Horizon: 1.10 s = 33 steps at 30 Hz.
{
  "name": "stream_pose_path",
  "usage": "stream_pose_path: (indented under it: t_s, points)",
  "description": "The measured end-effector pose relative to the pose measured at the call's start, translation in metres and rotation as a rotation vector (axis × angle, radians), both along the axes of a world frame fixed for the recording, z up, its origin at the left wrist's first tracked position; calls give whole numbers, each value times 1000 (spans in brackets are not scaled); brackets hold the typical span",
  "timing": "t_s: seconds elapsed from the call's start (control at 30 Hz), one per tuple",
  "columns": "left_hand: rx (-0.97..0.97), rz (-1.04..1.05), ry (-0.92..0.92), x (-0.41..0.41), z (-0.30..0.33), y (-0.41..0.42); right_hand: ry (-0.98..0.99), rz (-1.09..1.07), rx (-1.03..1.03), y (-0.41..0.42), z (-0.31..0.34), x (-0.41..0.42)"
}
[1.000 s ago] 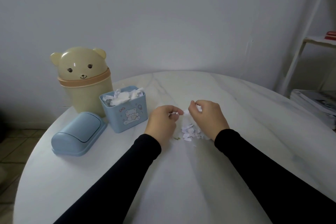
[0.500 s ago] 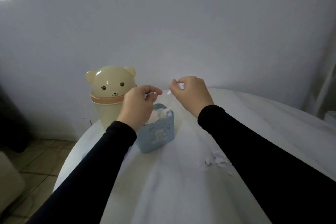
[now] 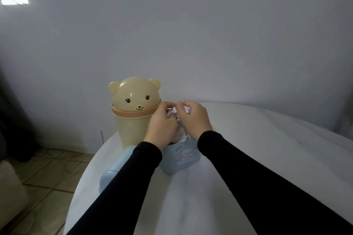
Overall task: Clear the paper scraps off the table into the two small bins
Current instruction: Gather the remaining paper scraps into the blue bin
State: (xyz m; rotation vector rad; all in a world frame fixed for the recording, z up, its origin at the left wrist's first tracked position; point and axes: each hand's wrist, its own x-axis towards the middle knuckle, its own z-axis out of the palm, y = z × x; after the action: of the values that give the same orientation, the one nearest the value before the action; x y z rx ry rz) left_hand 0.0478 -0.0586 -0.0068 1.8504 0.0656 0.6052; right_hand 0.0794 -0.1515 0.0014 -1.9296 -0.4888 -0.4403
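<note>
Pinching scraps (image 3: 188,109) between fingers (image 3: 179,105)

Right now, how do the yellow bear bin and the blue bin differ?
The yellow bear bin is taller and stands behind; the blue bin is shorter and nearer. The yellow bear bin wears its domed bear-face lid; the blue bin is open on top, paper scraps showing inside, and both hands, left hand and right hand, work over it. Both stand upright on the table and carry a bear motif.
</note>
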Motion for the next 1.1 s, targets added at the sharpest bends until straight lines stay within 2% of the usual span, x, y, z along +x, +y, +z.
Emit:
stream_pose_path:
  t_s: [0.13,0.3,0.57,0.7,0.83,0.97,1.03,1.1]
  points:
    - [-174,-102,88,-1,1,-1,42,-10,-20,-5,-4,-1]
    - [-89,-97,98,-2,5,-3,-17,-4,-83,-14,-8,0]
    - [-372,-148,50,-2,13,-5,-84,55,-75,-17,-13,2]
    - [-386,-196,69,-1,16,-3,-25,104,-23,-26,-7,1]
    - [-290,-248,117,-2,18,2,29,197,62,-38,-5,-2]
    - [-181,-302,88,-7,26,7,28,187,40,-50,-9,-4]
    - [8,-260,97,-10,30,11,27,192,8,-54,-13,-8]
    - [313,-179,121,-15,36,14,25,202,-22,-58,-16,-12]
